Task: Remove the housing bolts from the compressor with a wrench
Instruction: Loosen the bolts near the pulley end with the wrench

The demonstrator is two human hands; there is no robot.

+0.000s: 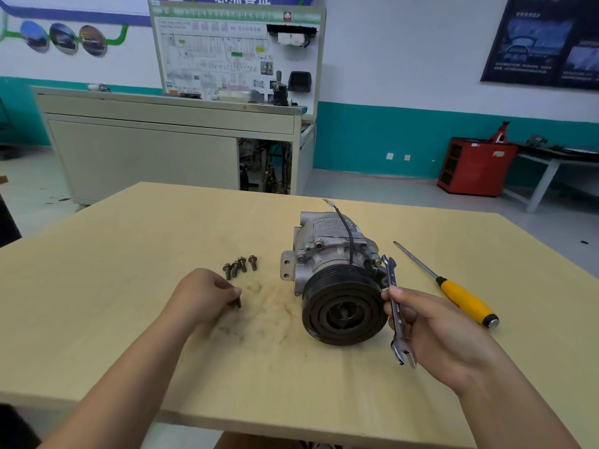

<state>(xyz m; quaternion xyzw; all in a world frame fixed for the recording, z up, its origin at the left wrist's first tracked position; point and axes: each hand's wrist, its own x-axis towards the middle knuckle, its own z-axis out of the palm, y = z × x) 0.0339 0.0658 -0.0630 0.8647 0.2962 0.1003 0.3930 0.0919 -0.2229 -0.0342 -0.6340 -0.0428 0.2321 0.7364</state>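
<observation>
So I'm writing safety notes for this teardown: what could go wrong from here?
The compressor lies unclamped; wrench force from the right hand may shift or roll it. The four loose bolts, and the fifth bolt the left hand pinches, could roll off the table.

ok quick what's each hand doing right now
left hand: pinching a small dark bolt
right hand: holding the wrench

Your left hand [204, 294] and right hand [431, 328] are bare. So are your left forearm [129, 377] and right forearm [505, 400], down to the frame's lower edge. The dark patch [13, 426] at lower left could be clothing, too cropped to tell.
</observation>
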